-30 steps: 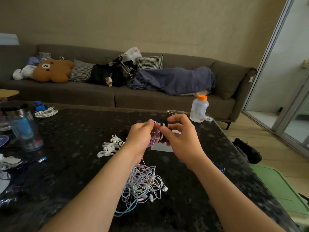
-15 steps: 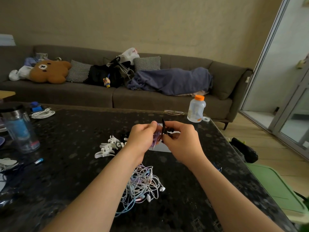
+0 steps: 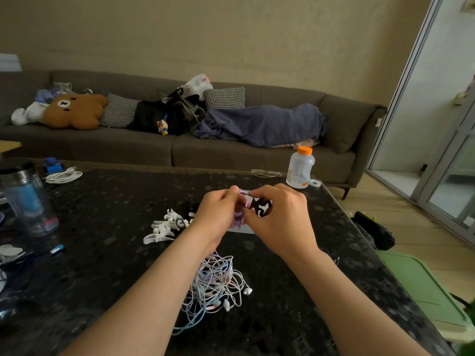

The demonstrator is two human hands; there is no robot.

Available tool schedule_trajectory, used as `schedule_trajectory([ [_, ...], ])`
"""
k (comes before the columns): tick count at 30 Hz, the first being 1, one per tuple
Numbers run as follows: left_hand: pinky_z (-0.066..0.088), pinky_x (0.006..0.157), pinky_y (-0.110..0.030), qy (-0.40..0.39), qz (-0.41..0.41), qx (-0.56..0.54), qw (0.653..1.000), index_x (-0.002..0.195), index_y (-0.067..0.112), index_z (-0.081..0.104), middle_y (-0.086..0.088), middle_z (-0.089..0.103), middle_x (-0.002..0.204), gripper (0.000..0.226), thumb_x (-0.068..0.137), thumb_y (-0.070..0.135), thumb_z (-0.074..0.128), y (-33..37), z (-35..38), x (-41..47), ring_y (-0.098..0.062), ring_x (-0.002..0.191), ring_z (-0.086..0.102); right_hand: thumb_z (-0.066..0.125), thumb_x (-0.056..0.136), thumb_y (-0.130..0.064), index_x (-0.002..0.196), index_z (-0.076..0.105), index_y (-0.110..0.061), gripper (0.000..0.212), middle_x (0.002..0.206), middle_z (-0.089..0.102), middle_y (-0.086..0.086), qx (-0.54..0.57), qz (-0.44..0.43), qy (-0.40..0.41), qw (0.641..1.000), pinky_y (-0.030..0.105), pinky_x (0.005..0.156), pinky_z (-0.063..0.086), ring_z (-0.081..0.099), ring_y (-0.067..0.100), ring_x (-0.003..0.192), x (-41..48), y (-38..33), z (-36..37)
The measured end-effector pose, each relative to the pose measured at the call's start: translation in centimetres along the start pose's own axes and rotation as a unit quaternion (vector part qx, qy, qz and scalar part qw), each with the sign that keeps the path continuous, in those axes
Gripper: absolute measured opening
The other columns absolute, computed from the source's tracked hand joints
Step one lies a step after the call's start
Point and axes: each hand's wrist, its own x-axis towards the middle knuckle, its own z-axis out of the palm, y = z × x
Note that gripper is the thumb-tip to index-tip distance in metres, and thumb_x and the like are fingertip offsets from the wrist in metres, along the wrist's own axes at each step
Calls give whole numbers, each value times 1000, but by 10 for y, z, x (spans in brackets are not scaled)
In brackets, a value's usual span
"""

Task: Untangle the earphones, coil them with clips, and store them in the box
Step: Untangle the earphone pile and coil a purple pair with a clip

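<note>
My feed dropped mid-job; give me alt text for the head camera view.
Over a dark table, the left hand grips a coiled purple earphone while the right hand pinches a black clip against it. A tangle of earphones lies nearer the person, and a pile of white clips lies left of the hands.

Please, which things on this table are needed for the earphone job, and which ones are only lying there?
For the job: purple earphone, black clip, tangled earphones, white clips.
Only lying there: orange-capped bottle, tumbler, white cable, glasses.
</note>
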Motion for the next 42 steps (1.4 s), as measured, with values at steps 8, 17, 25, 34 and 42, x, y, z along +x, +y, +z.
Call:
schedule_trajectory([
  [8,43,55,-13,38,145,233,961,93,16,68,4,67,70,42,115,36,38,-1,5,-4,-4,61,65,78,91,-25,112,82,-28,22,94,76,-8,-28,3,-83,996,30,88,54,59,7,91,5,-2,4],
  [17,44,61,-22,55,160,288,943,97,19,64,4,66,81,37,114,39,39,-4,4,-1,-7,73,64,74,92,-25,116,77,-23,23,96,76,-9,-22,-10,-113,993,19,80,55,68,10,90,3,-2,7],
  [25,47,62,-26,30,180,350,919,105,25,52,-2,65,97,33,113,50,32,-10,3,1,-13,80,66,76,93,-31,117,78,-32,23,99,76,-14,-5,56,-118,991,10,69,51,69,3,81,5,1,5],
  [34,59,70,-44,26,195,334,922,101,24,53,-4,67,92,29,113,46,36,-11,-1,2,-18,78,69,74,94,-19,110,81,-32,22,84,74,-19,58,44,-145,987,9,73,52,67,-5,81,4,0,1],
  [42,50,61,-9,45,230,296,926,105,22,66,8,69,77,23,112,33,48,-9,-3,2,7,74,67,68,98,-11,108,80,-31,25,84,73,-17,88,72,-152,982,13,71,54,66,-5,80,3,-2,3],
])
